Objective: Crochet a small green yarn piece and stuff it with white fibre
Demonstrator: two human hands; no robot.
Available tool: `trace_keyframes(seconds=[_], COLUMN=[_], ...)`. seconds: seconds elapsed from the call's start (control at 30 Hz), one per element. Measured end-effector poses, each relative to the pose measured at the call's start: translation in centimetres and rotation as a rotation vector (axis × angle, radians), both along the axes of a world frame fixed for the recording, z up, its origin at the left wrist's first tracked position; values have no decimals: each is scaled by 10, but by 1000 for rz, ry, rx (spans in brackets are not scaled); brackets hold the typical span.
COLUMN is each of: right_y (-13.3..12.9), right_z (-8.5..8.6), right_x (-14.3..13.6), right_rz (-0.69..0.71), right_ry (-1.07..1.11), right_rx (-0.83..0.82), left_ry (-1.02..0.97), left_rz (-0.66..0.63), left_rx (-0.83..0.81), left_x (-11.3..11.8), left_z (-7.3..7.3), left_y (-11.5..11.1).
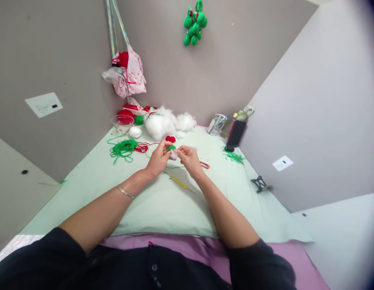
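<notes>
My left hand (158,158) is closed around a small green crochet piece (172,148) over the middle of the table. White stuffing (173,154) pokes out at its lower side, and the fingers of my right hand (189,158) pinch at that tuft. Just beyond my fingertips lies a small red crocheted piece (170,139). A yellow-handled crochet hook (179,182) rests on the cloth below my hands. An orange tool (204,165), partly covered by my right hand, lies beside it. Loose green yarn (123,150) and red yarn (141,148) are heaped to the left.
Fluffy white stuffing (161,123) is piled at the back, near a clear bowl (122,122) and a green yarn ball (139,120). A pen cup (217,124), phone (236,133), green yarn scraps (234,157) and black clip (260,184) sit right. Green crocheted pieces (195,28) hang on the wall.
</notes>
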State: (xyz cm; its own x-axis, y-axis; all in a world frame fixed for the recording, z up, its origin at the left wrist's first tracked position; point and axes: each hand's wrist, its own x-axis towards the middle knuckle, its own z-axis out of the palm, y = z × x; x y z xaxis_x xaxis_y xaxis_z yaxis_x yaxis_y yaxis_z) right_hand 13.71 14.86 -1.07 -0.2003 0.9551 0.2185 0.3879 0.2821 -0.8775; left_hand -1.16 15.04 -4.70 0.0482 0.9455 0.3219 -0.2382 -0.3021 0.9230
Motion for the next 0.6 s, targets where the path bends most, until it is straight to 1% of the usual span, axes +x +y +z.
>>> trace_keyframes(seconds=[0.1,0.2,0.33,0.47,0.6], right_y=[1,1,2,-2,-14], right_z=[0,-1,-1,0,1], right_x=[4,7,8,4,-8], right_rz=[-12,-56,-79,-30,-15], right_ry=[-16,-44,-85,-122,-163], right_rx=[22,51,74,74,87], left_ry=[-8,-17,-20,12,67], left_rz=[-48,-87,-112,-89,-16], left_rx=[-25,-50,-95,-163,-228], left_x=[-1,-2,-4,-4,-4], left_z=[1,3,3,-2,-7], left_y=[1,1,1,6,11])
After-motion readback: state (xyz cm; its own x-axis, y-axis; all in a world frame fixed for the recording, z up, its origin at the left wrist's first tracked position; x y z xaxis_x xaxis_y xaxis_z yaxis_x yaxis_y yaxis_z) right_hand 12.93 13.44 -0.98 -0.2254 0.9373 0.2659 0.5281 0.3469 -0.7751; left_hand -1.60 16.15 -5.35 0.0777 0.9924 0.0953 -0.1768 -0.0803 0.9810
